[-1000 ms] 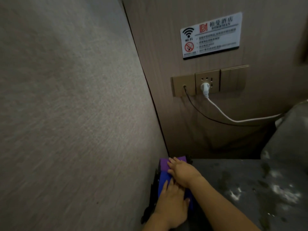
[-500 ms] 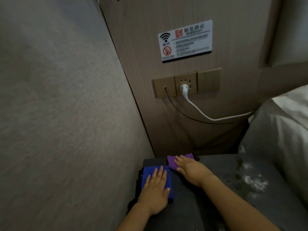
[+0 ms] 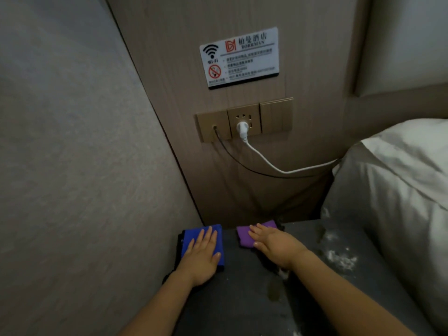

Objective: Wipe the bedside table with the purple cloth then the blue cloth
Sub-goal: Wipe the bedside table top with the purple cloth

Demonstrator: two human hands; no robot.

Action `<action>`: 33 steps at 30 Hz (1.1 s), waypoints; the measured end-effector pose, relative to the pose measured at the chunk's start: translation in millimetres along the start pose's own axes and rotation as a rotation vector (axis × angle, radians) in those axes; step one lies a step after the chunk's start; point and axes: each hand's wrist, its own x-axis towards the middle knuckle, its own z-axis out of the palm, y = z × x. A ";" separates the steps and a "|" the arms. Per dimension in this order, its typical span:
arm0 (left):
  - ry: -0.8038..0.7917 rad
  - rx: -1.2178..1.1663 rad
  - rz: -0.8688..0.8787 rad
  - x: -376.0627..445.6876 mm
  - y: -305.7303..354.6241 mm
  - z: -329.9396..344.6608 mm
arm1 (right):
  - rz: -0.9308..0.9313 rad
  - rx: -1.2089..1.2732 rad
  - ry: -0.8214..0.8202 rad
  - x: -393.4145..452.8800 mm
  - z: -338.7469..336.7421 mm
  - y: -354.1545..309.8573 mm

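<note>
The dark grey bedside table (image 3: 244, 282) fills the lower middle of the head view. A folded blue cloth (image 3: 191, 235) lies at its back left corner, and my left hand (image 3: 202, 257) rests flat on it with straight fingers. To its right a folded purple cloth (image 3: 243, 237) lies near the back edge. My right hand (image 3: 274, 246) presses flat on the purple cloth, fingers straight and pointing left. White powdery smears (image 3: 339, 257) and a wet-looking stain (image 3: 275, 289) mark the table's right and middle.
A beige wall (image 3: 72, 166) closes in on the left. Behind the table stands a wood panel with a socket plate (image 3: 244, 120), a white plug and cable (image 3: 266, 161), a black cable and a Wi-Fi sign (image 3: 240, 57). A white-sheeted bed (image 3: 392, 190) borders the right.
The cloths, stacked a second ago, now lie apart: my left hand slid the blue one left, my right hand moved the purple one right. The camera has shifted to show more bed.
</note>
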 end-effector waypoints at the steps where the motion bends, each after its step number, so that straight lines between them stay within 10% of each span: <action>1: 0.007 0.006 0.004 1.9 -0.9 0.4 | 0.005 0.000 0.003 -2.6 -0.2 5.8; 11: 0.310 -0.044 0.135 -2.1 61.8 -8.8 | 0.090 0.051 0.028 -38.3 -8.4 62.2; 15: 0.177 0.124 0.441 7.0 144.9 -0.2 | 0.111 0.091 0.035 -47.0 -8.0 77.0; 27: -0.010 0.180 0.461 26.2 218.5 8.5 | 0.194 0.274 0.081 -85.0 -16.6 134.6; 33: 0.176 0.147 0.438 35.1 241.1 6.3 | 0.272 0.113 0.167 -106.2 -16.0 128.7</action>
